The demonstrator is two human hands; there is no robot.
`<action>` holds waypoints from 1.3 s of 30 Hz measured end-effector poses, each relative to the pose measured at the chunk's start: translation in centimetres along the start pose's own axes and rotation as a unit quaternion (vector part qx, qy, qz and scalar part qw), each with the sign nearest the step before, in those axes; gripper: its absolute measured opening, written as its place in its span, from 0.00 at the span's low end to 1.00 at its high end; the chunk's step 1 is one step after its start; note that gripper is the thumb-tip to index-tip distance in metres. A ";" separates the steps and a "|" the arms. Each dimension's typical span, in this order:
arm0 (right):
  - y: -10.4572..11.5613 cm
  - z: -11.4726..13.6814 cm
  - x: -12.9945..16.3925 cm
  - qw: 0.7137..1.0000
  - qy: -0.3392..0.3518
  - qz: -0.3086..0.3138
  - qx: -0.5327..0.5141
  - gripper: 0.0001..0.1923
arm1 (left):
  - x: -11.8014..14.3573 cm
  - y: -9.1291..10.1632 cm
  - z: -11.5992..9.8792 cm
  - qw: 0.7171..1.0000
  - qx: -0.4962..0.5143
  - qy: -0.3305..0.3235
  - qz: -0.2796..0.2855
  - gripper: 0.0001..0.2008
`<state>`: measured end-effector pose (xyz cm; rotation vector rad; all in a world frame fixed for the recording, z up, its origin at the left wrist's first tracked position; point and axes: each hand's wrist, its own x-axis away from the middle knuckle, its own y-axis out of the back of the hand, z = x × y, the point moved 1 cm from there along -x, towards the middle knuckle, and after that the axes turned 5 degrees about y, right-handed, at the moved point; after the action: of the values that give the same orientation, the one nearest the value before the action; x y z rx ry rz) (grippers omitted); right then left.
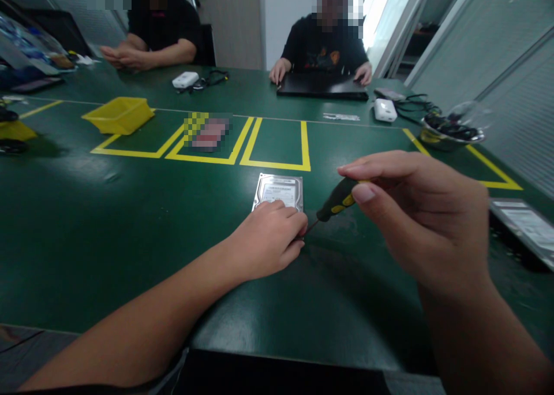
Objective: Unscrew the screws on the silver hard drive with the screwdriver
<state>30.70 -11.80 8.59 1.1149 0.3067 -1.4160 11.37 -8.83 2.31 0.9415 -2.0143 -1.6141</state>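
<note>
A silver hard drive point(280, 190) lies flat on the green table point(108, 222), just in front of the yellow taped boxes. My left hand point(269, 242) rests on the drive's near edge, fingers curled over it and pressing it down. My right hand point(422, 216) pinches a small screwdriver point(338, 200) with a black and yellow handle between thumb and fingers. Its thin shaft slants down and left, and the tip meets the drive's near right corner beside my left fingertips.
A yellow bin point(119, 115) stands at the back left. Another flat drive point(526, 227) lies at the right edge. A clear bowl of cables point(454, 126) stands at the back right. Two people sit across the table, one with hands on a black laptop point(322, 87). White adapters point(385, 110) lie nearby.
</note>
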 end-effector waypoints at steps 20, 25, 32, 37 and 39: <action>-0.1 0.2 -0.4 0.999 0.009 -0.013 0.028 0.07 | 0.0 -0.2 0.0 1.000 0.009 -0.002 -0.009 0.05; 0.0 0.3 -0.5 0.999 0.002 0.001 0.038 0.07 | 0.0 -0.1 0.0 1.000 0.010 -0.005 -0.011 0.04; 0.1 0.4 -0.6 0.999 0.001 0.010 0.036 0.06 | 0.1 -0.1 0.0 1.000 0.012 -0.004 -0.012 0.05; 0.1 0.4 -0.6 1.000 0.004 0.011 0.028 0.06 | 0.1 -0.2 0.0 1.000 0.012 -0.004 -0.014 0.05; 0.1 0.4 -0.6 0.999 0.006 0.015 0.028 0.06 | 0.1 -0.2 0.0 1.000 0.013 -0.004 -0.013 0.05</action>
<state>30.49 -11.76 9.33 1.1690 0.2588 -1.4002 11.37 -8.94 2.10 0.9764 -2.0416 -1.6118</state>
